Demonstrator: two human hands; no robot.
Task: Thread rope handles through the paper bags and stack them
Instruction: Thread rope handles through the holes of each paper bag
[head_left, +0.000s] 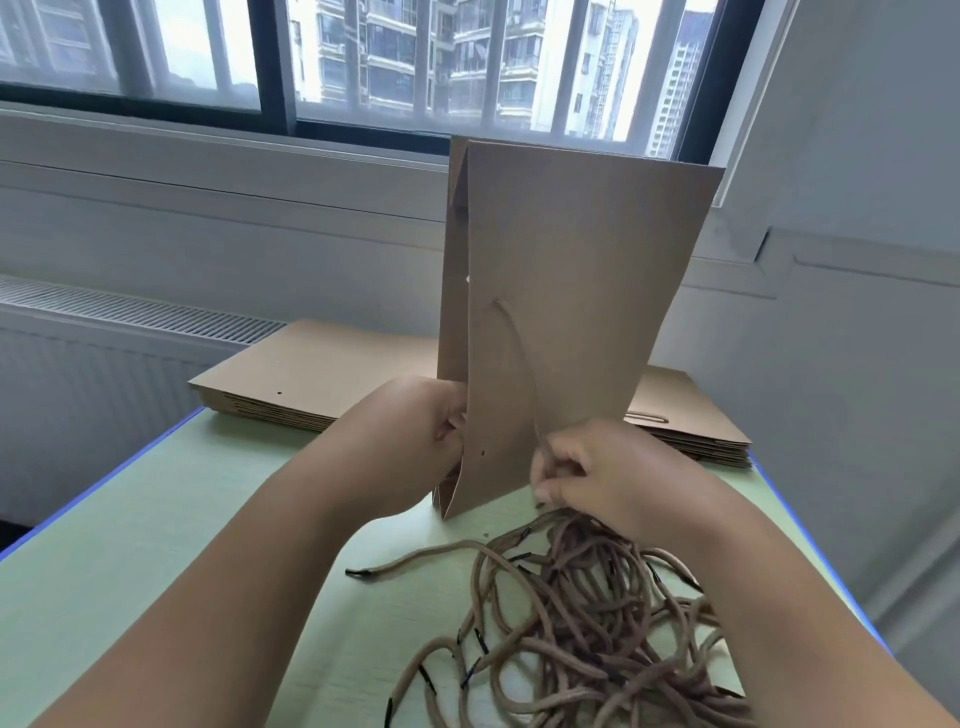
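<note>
A flat brown paper bag stands upright on its top edge on the table, tilted a little to the right. My left hand grips its left edge near the bottom, fingers tucked inside the opening. A brown rope handle comes out of a hole in the bag's face and runs down to my right hand, which pinches it. A second small hole shows near my left hand.
A tangled pile of brown ropes with black tips lies on the pale green table in front of me. A stack of flat bags lies behind on the left, another stack with rope handles on the right.
</note>
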